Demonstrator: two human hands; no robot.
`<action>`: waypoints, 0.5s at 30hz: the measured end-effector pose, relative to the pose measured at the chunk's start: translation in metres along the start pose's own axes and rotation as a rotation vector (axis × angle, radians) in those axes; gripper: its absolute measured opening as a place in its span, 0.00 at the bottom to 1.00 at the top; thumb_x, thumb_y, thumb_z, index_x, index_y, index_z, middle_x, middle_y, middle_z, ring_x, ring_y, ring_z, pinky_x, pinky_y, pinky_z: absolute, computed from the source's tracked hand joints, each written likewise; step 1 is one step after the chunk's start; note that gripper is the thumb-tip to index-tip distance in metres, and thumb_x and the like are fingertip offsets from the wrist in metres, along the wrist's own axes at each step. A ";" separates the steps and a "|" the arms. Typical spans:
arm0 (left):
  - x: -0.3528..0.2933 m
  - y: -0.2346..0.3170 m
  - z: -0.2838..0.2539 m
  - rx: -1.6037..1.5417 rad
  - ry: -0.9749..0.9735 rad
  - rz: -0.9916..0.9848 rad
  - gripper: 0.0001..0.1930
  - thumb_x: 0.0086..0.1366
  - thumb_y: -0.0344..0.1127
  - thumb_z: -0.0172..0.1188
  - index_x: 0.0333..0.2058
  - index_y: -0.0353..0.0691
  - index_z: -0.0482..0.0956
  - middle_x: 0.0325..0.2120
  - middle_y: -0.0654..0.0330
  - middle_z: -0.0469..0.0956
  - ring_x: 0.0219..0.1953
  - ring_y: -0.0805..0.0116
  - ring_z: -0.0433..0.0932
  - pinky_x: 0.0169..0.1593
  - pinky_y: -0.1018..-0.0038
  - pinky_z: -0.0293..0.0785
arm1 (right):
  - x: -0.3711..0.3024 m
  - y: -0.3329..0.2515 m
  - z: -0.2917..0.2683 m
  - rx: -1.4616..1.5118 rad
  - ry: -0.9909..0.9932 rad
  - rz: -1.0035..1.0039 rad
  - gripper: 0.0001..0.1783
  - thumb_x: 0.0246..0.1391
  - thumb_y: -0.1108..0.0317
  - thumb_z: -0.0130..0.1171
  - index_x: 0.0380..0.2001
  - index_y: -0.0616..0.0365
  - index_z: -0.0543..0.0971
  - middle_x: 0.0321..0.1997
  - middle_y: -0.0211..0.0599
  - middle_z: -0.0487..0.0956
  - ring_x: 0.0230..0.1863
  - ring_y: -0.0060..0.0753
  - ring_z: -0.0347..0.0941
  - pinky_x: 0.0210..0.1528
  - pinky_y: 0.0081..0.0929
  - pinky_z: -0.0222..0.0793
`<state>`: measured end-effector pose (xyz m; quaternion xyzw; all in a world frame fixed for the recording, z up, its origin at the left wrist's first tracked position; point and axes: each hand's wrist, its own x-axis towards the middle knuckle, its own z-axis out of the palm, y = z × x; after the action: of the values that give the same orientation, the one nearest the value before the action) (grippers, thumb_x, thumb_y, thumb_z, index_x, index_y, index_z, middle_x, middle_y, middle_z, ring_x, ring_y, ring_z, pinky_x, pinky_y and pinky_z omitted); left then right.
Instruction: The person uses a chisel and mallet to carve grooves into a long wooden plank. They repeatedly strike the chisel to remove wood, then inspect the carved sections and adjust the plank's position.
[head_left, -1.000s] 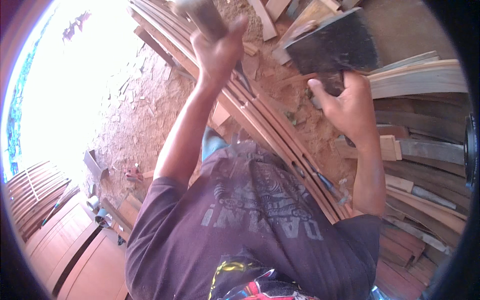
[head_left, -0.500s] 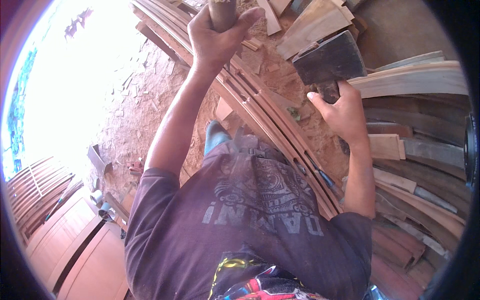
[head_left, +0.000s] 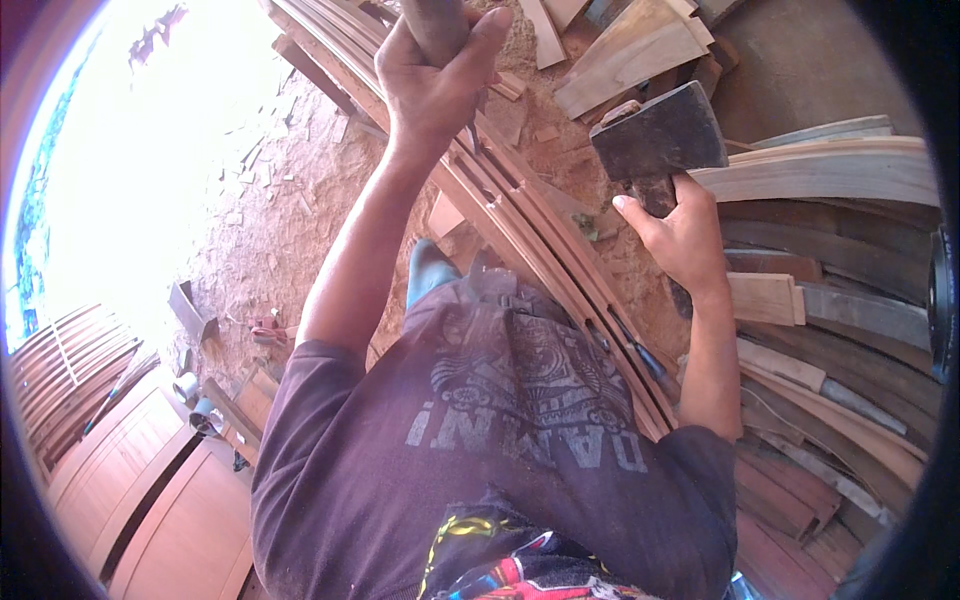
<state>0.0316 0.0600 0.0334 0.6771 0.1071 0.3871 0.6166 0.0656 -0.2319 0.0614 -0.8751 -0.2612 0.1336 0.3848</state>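
While clasping a thick-handled chisel (head_left: 434,30) in the left hand (head_left: 430,95) above slotted wooden strips (head_left: 545,245), also grips a dark, block-headed mallet (head_left: 660,130) in the right hand (head_left: 688,235), right of them. Cannot tell whether touching wood at the chisel's tip. Has a 2nd slender tool (head_left: 648,358) lying along the strips.

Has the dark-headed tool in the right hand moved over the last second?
Yes, down the picture: the dark-headed tool now sits below the pale board that it overlapped earlier.
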 end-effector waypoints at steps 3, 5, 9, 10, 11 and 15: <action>-0.004 -0.002 0.008 0.044 0.028 0.029 0.14 0.71 0.42 0.72 0.40 0.36 0.83 0.23 0.66 0.80 0.23 0.78 0.78 0.27 0.79 0.74 | 0.001 -0.006 0.001 -0.026 0.010 0.015 0.16 0.56 0.68 0.75 0.42 0.68 0.85 0.36 0.38 0.87 0.36 0.28 0.79 0.45 0.32 0.76; -0.002 -0.012 0.011 0.095 0.022 0.129 0.18 0.75 0.49 0.66 0.46 0.37 0.82 0.27 0.70 0.77 0.26 0.82 0.74 0.30 0.80 0.72 | 0.001 -0.004 0.003 -0.033 0.025 -0.004 0.16 0.56 0.68 0.75 0.42 0.67 0.85 0.36 0.37 0.87 0.36 0.28 0.79 0.44 0.32 0.76; -0.009 -0.013 0.004 0.086 0.017 0.064 0.12 0.68 0.38 0.75 0.36 0.35 0.84 0.22 0.65 0.82 0.24 0.78 0.80 0.29 0.77 0.76 | -0.001 -0.006 0.002 -0.036 0.024 0.009 0.16 0.56 0.67 0.75 0.42 0.67 0.85 0.35 0.36 0.87 0.36 0.26 0.79 0.43 0.31 0.76; -0.018 -0.023 0.001 0.109 0.020 0.050 0.13 0.68 0.39 0.75 0.35 0.36 0.84 0.24 0.66 0.83 0.27 0.79 0.81 0.32 0.75 0.77 | -0.003 -0.009 0.002 -0.045 0.042 -0.009 0.16 0.56 0.67 0.76 0.42 0.67 0.85 0.35 0.35 0.86 0.36 0.25 0.79 0.44 0.30 0.76; -0.025 -0.031 -0.001 0.133 0.022 0.036 0.13 0.68 0.41 0.75 0.35 0.37 0.84 0.26 0.67 0.83 0.30 0.79 0.81 0.35 0.74 0.78 | -0.004 -0.014 0.001 -0.054 0.060 -0.027 0.16 0.56 0.66 0.76 0.42 0.67 0.85 0.35 0.34 0.86 0.36 0.25 0.79 0.44 0.30 0.76; -0.026 -0.010 0.006 0.030 0.046 0.102 0.11 0.68 0.35 0.76 0.33 0.37 0.84 0.24 0.65 0.84 0.26 0.81 0.80 0.31 0.79 0.77 | 0.005 -0.052 -0.016 0.010 0.171 -0.092 0.17 0.57 0.64 0.79 0.42 0.66 0.86 0.36 0.31 0.86 0.38 0.24 0.80 0.45 0.27 0.77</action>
<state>0.0212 0.0417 0.0143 0.6820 0.0925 0.4317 0.5831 0.0582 -0.2089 0.1105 -0.8683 -0.2668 0.0420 0.4160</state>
